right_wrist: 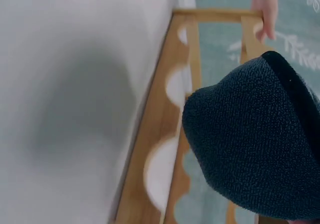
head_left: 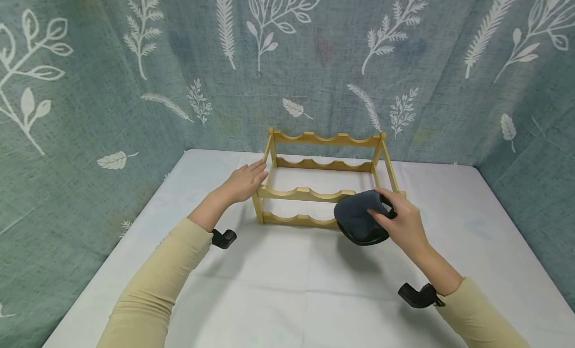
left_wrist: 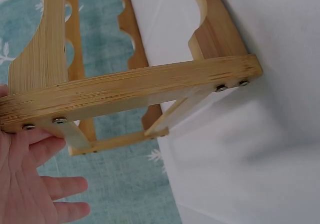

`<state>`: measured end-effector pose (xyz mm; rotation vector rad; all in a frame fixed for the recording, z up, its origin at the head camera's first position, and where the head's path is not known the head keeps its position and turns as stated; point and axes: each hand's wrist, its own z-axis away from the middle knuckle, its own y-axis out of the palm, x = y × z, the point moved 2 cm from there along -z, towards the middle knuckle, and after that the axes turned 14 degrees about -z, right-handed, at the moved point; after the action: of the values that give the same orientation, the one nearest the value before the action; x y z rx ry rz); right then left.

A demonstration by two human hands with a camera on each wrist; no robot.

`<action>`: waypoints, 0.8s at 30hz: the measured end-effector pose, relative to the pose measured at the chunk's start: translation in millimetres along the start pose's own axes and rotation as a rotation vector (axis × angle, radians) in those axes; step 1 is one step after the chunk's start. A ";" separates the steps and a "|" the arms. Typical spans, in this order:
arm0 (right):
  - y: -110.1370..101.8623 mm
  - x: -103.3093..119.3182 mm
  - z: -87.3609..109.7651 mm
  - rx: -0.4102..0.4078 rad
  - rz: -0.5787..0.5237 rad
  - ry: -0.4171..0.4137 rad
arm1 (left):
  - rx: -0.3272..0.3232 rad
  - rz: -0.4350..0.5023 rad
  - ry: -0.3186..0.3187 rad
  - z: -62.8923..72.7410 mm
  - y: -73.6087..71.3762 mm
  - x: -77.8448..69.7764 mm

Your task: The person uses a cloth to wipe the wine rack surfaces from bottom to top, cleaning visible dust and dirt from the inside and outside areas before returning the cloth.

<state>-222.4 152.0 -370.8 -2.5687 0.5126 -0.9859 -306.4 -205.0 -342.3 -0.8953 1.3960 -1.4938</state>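
Note:
A light wooden bottle rack (head_left: 305, 193) with scalloped rails stands on the white-covered table. My left hand (head_left: 244, 182) grips its upper left front corner, with thumb and forefinger on either side of the wood. In the left wrist view the other fingers (left_wrist: 65, 186) stick out straight past the post. My right hand (head_left: 404, 222) pinches a folded dark blue cloth (head_left: 359, 215) with black edging. This cloth overlaps the right part of the front rails in the head view. Up close, the fuzzy cloth (right_wrist: 250, 139) hides part of the rack (right_wrist: 167, 98).
White cloth covers the table (head_left: 278, 293), and a teal fabric backdrop (head_left: 314, 78) with white leaf prints rises close behind the rack. Black wrist mounts (head_left: 223, 239) jut out beneath both forearms.

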 end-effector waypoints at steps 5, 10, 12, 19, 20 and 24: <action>-26.8 -7.5 12.3 -0.022 0.084 0.049 | 0.005 0.010 -0.001 0.2 -0.8 -0.9; -41.6 -14.2 20.9 -0.048 0.138 0.099 | 0.004 0.003 0.007 -1.1 -0.7 0.1; -42.6 -15.6 22.2 -0.048 0.143 0.110 | 0.004 0.003 0.007 -0.9 -1.0 1.0; -32.6 -4.8 14.0 0.024 0.039 0.136 | 0.003 0.024 0.013 -0.1 -0.9 1.9; -29.4 -1.1 10.7 0.039 0.019 0.127 | 0.003 0.024 0.017 -0.3 -0.8 1.8; -9.9 15.9 -6.6 0.096 -0.067 0.071 | 0.000 0.030 0.026 -0.6 -0.9 0.8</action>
<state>-213.8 152.4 -352.9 -2.4876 0.3902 -1.1004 -307.4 -205.5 -341.5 -0.8548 1.4221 -1.4878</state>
